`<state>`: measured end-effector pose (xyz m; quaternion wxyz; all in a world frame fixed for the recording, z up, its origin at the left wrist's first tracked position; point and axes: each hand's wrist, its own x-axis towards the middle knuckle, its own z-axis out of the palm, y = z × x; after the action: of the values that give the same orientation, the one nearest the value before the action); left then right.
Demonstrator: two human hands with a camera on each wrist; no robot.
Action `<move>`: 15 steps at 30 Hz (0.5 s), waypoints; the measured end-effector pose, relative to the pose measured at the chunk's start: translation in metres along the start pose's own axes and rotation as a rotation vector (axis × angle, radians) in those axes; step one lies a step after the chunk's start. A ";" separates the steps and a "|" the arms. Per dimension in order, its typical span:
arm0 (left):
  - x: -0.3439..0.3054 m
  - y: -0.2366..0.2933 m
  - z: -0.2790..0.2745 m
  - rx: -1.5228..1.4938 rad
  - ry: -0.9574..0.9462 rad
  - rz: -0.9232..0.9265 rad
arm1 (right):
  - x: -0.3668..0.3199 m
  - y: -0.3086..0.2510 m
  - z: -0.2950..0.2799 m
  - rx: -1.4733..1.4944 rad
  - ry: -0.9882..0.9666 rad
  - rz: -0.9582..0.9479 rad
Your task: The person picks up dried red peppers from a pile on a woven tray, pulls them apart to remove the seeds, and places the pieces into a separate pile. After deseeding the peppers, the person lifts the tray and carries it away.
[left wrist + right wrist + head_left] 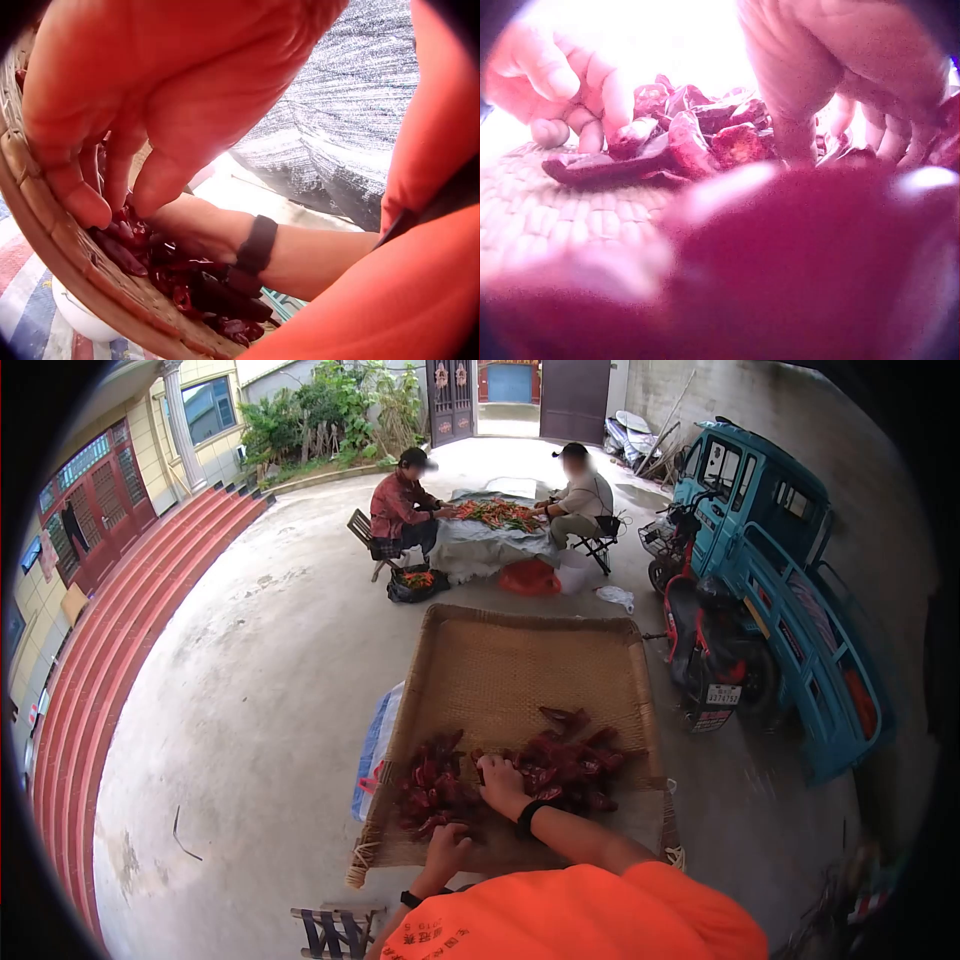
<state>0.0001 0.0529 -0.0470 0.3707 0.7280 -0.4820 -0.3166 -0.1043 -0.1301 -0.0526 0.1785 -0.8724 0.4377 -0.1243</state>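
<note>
Dark red, wrinkled peppers (pixel 575 765) (pixel 694 142) lie in two loose heaps at the near end of a woven tray (pixel 490 670). My right hand (pixel 503 785) (pixel 847 67) reaches between the heaps, thumb and fingers pointing down among the peppers; its fingertips are partly hidden. At the tray's near edge is my left hand (pixel 448 848) (pixel 165 97), lower and to the left. Its fingers are loosely bent and touch peppers at the left heap's near side. In the right wrist view, blurred red shapes cover the foreground.
Two seated people work at a covered table (pixel 490 555) holding red and green peppers. A bag of peppers (pixel 418 583) stands beside it. To the right are a red scooter (pixel 700 640) and a blue three-wheeler (pixel 800 610). A folding stool (pixel 335 932) is near my left arm; red steps (pixel 130 620) run along the left.
</note>
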 end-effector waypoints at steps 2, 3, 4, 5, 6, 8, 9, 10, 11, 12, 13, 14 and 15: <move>0.000 -0.003 0.000 -0.003 -0.010 0.067 | 0.003 -0.001 0.010 0.033 0.026 0.054; 0.001 -0.008 0.001 -0.019 -0.015 0.097 | 0.004 -0.002 0.014 0.043 0.036 0.084; 0.002 -0.015 0.003 -0.033 -0.021 0.129 | 0.005 -0.002 0.018 0.054 0.048 0.115; 0.004 -0.021 0.004 -0.048 -0.028 0.162 | 0.006 -0.001 0.020 0.100 0.013 0.126; 0.004 -0.020 0.003 -0.080 -0.051 0.150 | 0.006 0.000 0.019 0.147 -0.024 0.138; 0.003 -0.021 -0.002 -0.142 -0.099 0.130 | 0.006 -0.002 0.021 0.229 0.021 0.148; 0.004 -0.021 -0.005 -0.181 -0.117 0.113 | 0.002 -0.008 0.015 0.261 0.102 0.146; 0.005 -0.020 -0.008 -0.223 -0.138 0.097 | -0.004 -0.017 0.004 0.290 0.183 0.147; 0.006 -0.018 -0.010 -0.267 -0.164 0.081 | -0.011 -0.025 -0.008 0.313 0.168 0.163; 0.006 -0.007 -0.016 -0.405 -0.158 -0.023 | -0.017 -0.038 -0.027 0.336 0.155 0.182; 0.006 0.011 -0.025 -0.541 -0.154 -0.128 | -0.022 -0.045 -0.040 0.359 0.143 0.200; 0.007 0.023 -0.031 -0.674 -0.150 -0.237 | -0.025 -0.047 -0.043 0.477 0.044 0.216; 0.010 0.027 -0.033 -0.709 -0.105 -0.220 | -0.030 -0.049 -0.043 0.597 -0.057 0.234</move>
<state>0.0180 0.0445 -0.0072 0.5383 0.5847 -0.2797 -0.5386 -0.1028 -0.0877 0.0048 0.4517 -0.7284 0.4742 -0.2015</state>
